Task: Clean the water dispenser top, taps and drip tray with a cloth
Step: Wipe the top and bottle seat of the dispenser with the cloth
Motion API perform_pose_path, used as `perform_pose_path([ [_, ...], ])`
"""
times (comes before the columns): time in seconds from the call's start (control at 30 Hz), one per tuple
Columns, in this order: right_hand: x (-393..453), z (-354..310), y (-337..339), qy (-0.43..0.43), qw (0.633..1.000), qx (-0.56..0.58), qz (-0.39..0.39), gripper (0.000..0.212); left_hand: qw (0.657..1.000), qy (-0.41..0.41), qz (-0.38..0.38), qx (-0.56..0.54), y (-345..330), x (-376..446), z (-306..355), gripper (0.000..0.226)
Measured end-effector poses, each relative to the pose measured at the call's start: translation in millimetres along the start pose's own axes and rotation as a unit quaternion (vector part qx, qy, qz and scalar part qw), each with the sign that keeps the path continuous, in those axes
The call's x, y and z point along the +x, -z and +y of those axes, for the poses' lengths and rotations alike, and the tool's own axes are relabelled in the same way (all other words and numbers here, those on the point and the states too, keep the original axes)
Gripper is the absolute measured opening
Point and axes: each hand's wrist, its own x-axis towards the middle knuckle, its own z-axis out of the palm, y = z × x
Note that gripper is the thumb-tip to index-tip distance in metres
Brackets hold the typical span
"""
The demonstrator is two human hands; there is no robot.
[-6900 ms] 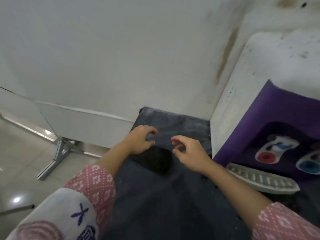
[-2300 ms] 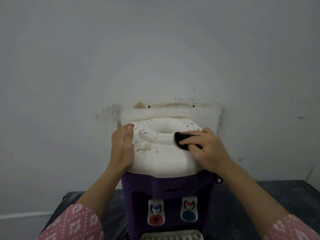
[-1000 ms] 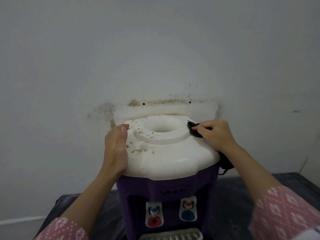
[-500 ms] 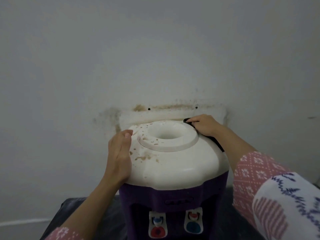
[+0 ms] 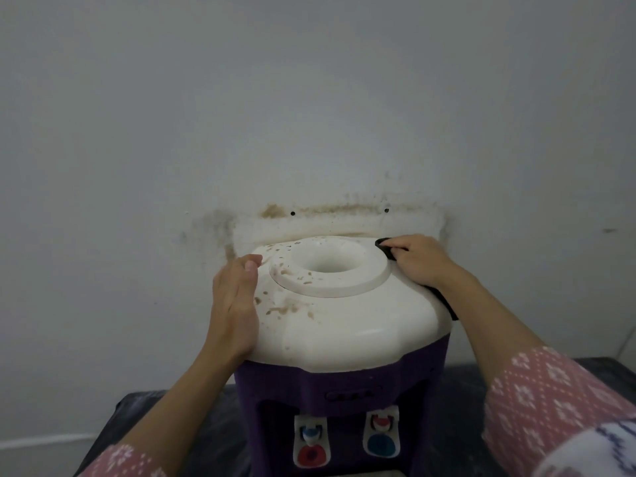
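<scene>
on my feed the water dispenser (image 5: pixel 340 380) stands upright on a dark tabletop (image 5: pixel 179 438), backed against a pale wall (image 5: pixel 309 98). its white top (image 5: pixel 351 325) sits over a purple body. my right hand (image 5: pixel 418 261) is at the far right of that top, just beside the raised ring (image 5: pixel 328 270) around the bottle opening, curled and gripping a black cloth (image 5: pixel 385 247). a corner of the cloth pokes out past the fingers (image 5: pixel 401 243) toward the back edge, and a dark strip of it trails down under the wrist along the top's right side. my left hand (image 5: pixel 235 304) lies flat against the left side of the white top, fingers straight and together, palm pressed on the plastic, holding nothing.

brown specks and smears dot the left half of the top and the left part of the ring; the right half looks cleaner. on the purple front below, two taps show: the left tap (image 5: pixel 309 445) with a red paddle, the right tap (image 5: pixel 380 437) with a blue paddle. only a pale sliver of the drip tray (image 5: pixel 378 474) shows at the bottom edge. the wall behind carries a brownish stain band (image 5: pixel 330 210) with two small dark holes in it. pink patterned sleeves (image 5: pixel 537 401) cover both forearms near the bottom.
</scene>
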Motion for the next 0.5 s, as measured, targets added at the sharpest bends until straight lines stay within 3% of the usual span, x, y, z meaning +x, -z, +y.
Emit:
perform_pose_path([
  [0.2,-35.7,2.1,-3.9,0.010,0.996,0.040,0.081,0.032,1.000,0.008,0.010,-0.025,0.9,-2.9,3.4,0.047],
  [0.27,-58.8,-0.7,-3.6,0.034,0.993,-0.001,0.112,0.031,1.000,0.009,0.009,-0.028,0.7,-3.3,4.4,0.048],
  [0.4,-104.9,-24.5,-13.4,0.162,0.973,-0.061,0.153,0.029,0.999,-0.005,0.010,-0.036,1.1,-3.5,6.8,0.044],
  [0.5,-123.3,-42.0,-17.8,0.302,0.946,-0.047,0.109,0.030,0.999,-0.010,0.013,-0.034,1.0,-3.8,8.9,0.039],
])
